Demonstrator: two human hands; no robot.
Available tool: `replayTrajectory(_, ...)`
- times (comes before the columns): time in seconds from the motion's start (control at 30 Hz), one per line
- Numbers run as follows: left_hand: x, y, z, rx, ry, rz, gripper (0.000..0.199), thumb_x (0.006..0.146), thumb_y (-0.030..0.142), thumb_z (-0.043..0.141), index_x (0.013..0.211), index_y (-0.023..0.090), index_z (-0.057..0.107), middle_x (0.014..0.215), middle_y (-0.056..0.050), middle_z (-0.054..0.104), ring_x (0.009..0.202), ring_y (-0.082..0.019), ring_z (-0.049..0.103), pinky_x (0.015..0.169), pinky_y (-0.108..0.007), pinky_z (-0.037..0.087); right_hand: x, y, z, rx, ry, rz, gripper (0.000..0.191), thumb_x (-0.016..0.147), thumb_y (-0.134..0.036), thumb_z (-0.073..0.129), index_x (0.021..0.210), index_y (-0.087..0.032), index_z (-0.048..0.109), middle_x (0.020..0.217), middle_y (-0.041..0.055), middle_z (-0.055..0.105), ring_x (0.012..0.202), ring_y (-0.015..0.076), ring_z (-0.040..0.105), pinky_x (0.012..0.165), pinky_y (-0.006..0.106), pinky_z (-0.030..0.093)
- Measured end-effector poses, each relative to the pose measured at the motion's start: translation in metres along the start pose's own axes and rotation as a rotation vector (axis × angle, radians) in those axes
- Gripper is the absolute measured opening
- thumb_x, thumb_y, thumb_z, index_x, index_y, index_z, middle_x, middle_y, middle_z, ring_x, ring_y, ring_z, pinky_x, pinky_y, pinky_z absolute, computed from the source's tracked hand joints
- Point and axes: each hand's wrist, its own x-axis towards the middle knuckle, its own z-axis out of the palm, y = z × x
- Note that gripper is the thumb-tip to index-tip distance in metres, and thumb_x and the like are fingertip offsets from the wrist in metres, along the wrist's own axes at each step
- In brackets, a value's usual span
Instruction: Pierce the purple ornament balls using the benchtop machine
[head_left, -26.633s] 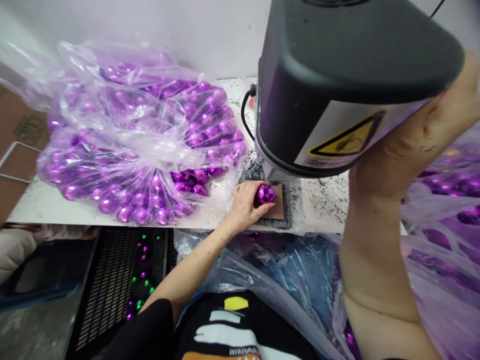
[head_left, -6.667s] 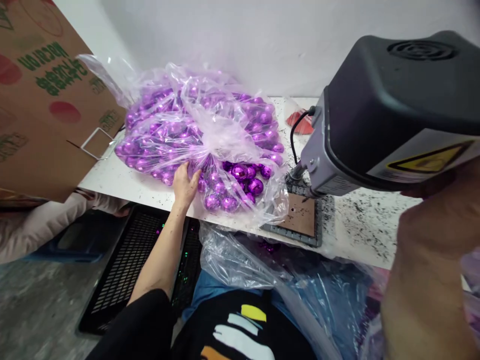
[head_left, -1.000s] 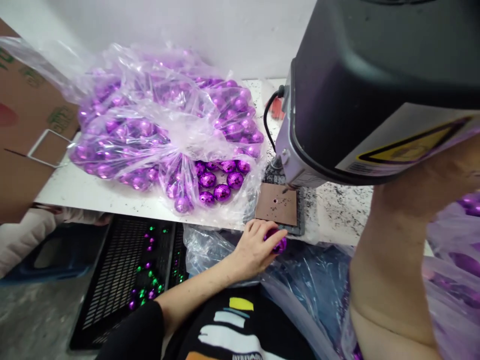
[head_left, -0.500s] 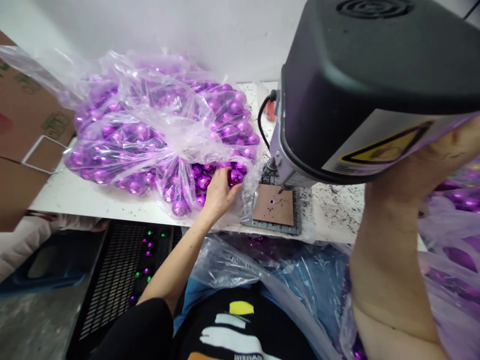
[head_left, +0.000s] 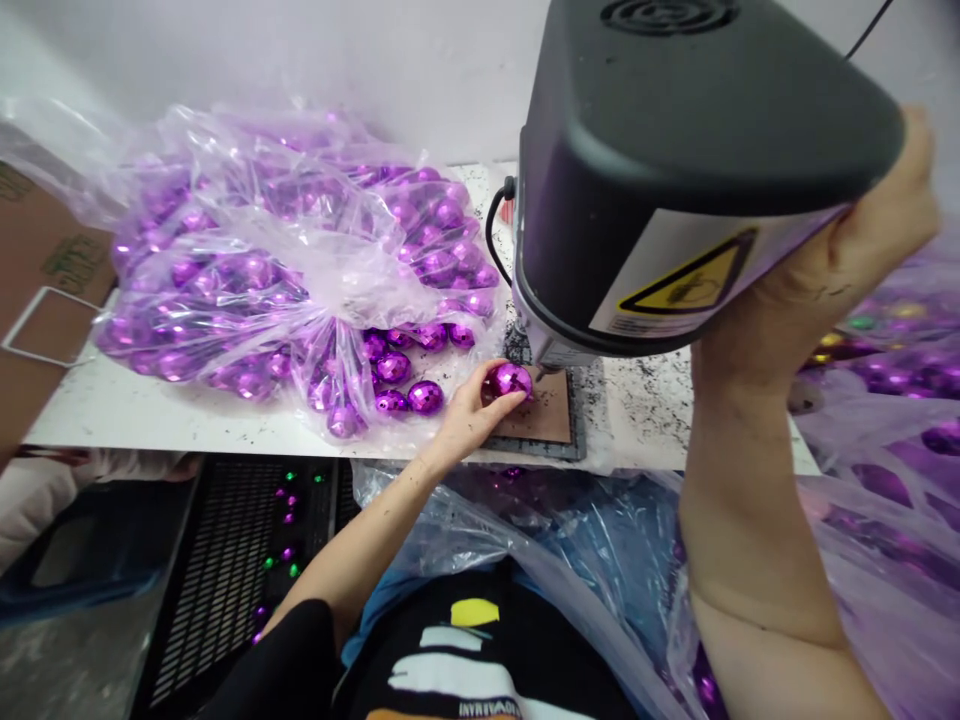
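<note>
I get bright, cool, fairly even light over the white tabletop (head_left: 645,415), seemingly from above. The wall (head_left: 420,80) reads pale grey, and the picture darkens slightly at the upper right corner. Small hard glints sit on the faceted ball (head_left: 511,380), while milky glare streaks the plastic bag (head_left: 330,275) and hides detail under its folds. The black machine housing (head_left: 675,110) shows only a soft sheen. Below the table I lose detail as the crate (head_left: 217,560) sinks into shadow. My wide view stretches the edges, and the second bag (head_left: 892,560) looks soft.
</note>
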Motion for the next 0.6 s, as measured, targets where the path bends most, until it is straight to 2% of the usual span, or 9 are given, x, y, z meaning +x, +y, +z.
replayTrajectory(0.13,-0.003,0.004,0.009,0.396,0.009,0.250,0.046,0.089,0.034,0.069,0.128,0.019,0.052,0.120,-0.009,0.064,0.111,-0.024,0.062,0.099,-0.038,0.050,0.000,-0.001,-0.001,-0.010,-0.005,0.012,0.057,0.089,-0.066,0.031,0.073,-0.012,0.041,0.067,-0.0027,0.024,0.065,0.0011,0.024,0.061,0.020,0.021)
replayTrajectory(0.27,-0.008,0.006,0.014,0.607,-0.014,0.403,0.045,0.091,0.025,0.065,0.132,0.019,0.048,0.128,-0.013,0.057,0.119,-0.025,0.057,0.103,-0.040,0.048,0.000,-0.008,-0.001,-0.037,-0.006,0.085,0.054,0.092,-0.061,0.035,0.073,-0.012,0.042,0.067,-0.0027,0.025,0.066,0.0011,0.026,0.064,0.021,0.023)
replayTrajectory(0.4,-0.008,0.004,0.021,0.668,-0.003,0.439,0.044,0.088,0.020,0.067,0.130,0.020,0.050,0.128,-0.013,0.056,0.117,-0.025,0.056,0.101,-0.040,0.047,-0.001,-0.012,-0.001,-0.028,-0.002,0.082,0.051,0.093,-0.058,0.037,0.074,-0.011,0.046,0.067,-0.0019,0.026,0.071,0.0021,0.041,0.064,0.021,0.025)
replayTrajectory(0.5,-0.006,0.002,0.029,0.631,0.045,0.410,0.040,0.087,0.028,0.070,0.123,0.020,0.054,0.121,-0.011,0.059,0.113,-0.026,0.056,0.098,-0.039,0.046,-0.002,-0.012,0.000,0.000,0.007,0.084,0.048,0.093,-0.054,0.038,0.074,-0.012,0.047,0.068,-0.0010,0.028,0.089,0.0067,0.054,0.064,0.020,0.027)
replayTrajectory(0.6,-0.004,0.000,0.037,0.562,0.113,0.347,0.039,0.087,0.035,0.072,0.118,0.020,0.054,0.108,-0.007,0.064,0.105,-0.024,0.058,0.094,-0.038,0.043,-0.003,-0.012,0.001,0.018,0.018,0.107,0.043,0.095,-0.048,0.041,0.075,-0.011,0.048,0.069,-0.0007,0.033,0.101,0.0093,0.056,0.063,0.019,0.027)
